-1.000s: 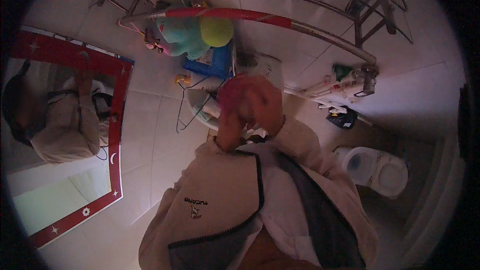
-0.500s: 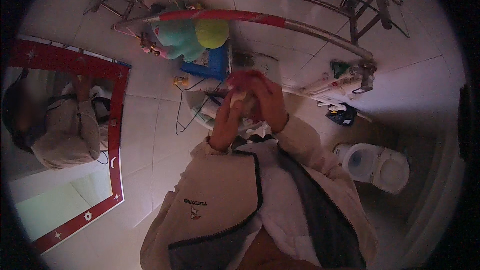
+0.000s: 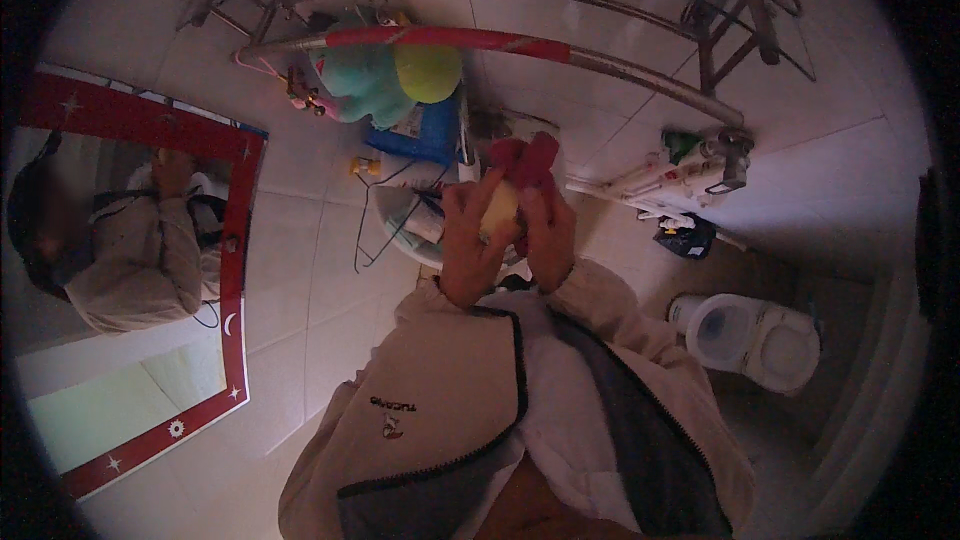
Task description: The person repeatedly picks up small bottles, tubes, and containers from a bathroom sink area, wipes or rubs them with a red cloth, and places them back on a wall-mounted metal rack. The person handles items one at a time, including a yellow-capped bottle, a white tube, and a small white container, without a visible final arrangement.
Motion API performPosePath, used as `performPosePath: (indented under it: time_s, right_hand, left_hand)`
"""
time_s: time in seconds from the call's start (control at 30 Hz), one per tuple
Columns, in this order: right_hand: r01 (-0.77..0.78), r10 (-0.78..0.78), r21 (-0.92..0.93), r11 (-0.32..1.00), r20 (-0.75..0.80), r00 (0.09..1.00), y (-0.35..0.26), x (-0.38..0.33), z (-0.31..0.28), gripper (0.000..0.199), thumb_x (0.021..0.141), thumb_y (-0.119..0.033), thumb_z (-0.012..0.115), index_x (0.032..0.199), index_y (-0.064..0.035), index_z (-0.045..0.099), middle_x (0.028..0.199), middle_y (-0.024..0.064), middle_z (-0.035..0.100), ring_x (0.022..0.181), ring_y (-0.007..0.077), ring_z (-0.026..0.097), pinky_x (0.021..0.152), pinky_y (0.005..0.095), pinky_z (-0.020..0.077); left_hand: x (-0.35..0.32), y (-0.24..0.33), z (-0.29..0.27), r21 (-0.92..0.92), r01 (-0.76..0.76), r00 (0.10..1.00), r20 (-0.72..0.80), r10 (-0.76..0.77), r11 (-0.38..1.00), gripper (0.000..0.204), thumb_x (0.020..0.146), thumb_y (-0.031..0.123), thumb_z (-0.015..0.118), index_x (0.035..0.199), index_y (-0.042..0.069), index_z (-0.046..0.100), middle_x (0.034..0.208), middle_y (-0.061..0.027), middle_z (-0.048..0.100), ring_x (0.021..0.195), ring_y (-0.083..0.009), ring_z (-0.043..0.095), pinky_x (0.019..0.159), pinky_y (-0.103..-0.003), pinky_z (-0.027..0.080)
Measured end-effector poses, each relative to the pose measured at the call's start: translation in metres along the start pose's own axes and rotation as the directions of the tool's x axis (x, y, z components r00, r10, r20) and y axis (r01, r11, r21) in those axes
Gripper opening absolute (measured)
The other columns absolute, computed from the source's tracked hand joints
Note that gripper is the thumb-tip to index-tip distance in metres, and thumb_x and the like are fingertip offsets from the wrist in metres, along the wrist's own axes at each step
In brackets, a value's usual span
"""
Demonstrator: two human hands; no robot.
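Both hands are together in front of me, over a basin (image 3: 392,230). In my left hand (image 3: 468,245) is a pale yellow block (image 3: 499,210) that looks like a bar of soap, its lower edge partly hidden by fingers. My right hand (image 3: 549,240) is closed round a bunched red cloth (image 3: 527,156), its fingertips against the yellow block. Folds of the cloth stick up beyond the fingers, and a little red shows below them. The basin's middle is hidden behind my hands.
A metal towel rack (image 3: 450,37) crosses ahead, with a green and a yellow bath puff (image 3: 428,74) hanging from it. A red-framed mirror (image 3: 236,270) stands left. Pipes (image 3: 640,180), a black bag (image 3: 684,236) and a toilet (image 3: 745,338) are right. A wire hanger (image 3: 362,230) hangs beside the basin.
The red cloth has been raised and now bunches up above the fingers. My hands have turned and parted a little, so that more of the yellow block shows between them.
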State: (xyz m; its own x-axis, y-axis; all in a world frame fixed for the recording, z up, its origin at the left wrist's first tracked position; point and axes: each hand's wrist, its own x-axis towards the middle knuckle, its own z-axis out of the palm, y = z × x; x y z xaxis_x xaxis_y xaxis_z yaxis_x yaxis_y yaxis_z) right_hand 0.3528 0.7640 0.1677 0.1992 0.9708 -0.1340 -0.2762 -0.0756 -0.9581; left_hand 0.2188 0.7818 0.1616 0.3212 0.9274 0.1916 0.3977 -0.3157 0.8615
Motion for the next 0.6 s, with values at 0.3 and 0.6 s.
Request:
performPosePath:
  time_s: [0.3, 0.6]
  right_hand:
    - [-0.455, 0.306, 0.457, 0.765, 0.363, 0.88, 0.014, 0.012, -0.013, 0.043, 0.098, -0.041, 0.048, 0.124, -0.0071, 0.057, 0.112, 0.009, 0.064, 0.099, 0.0217, 0.062, 0.085, 0.0359, 0.0498]
    - [0.615, -0.519, -0.322, 0.72, 0.338, 0.785, -0.022, 0.009, 0.001, 0.035, 0.099, -0.027, 0.041, 0.122, -0.0069, 0.058, 0.117, 0.0083, 0.062, 0.108, 0.0214, 0.059, 0.09, 0.0336, 0.0484]
  left_hand:
    - [-0.009, 0.01, -0.001, -0.571, 0.045, 0.999, 0.019, -0.041, 0.82, 0.075, 0.093, 0.03, 0.059, 0.15, 0.003, 0.018, 0.14, -0.0169, 0.039, 0.126, -0.0299, 0.045, 0.106, -0.04, 0.037]
    - [0.009, 0.0, -0.015, -0.313, -0.153, 0.983, 0.052, 0.178, 0.937, 0.073, 0.078, 0.013, 0.073, 0.139, 0.004, 0.035, 0.134, -0.0164, 0.041, 0.126, -0.032, 0.044, 0.107, -0.043, 0.034]
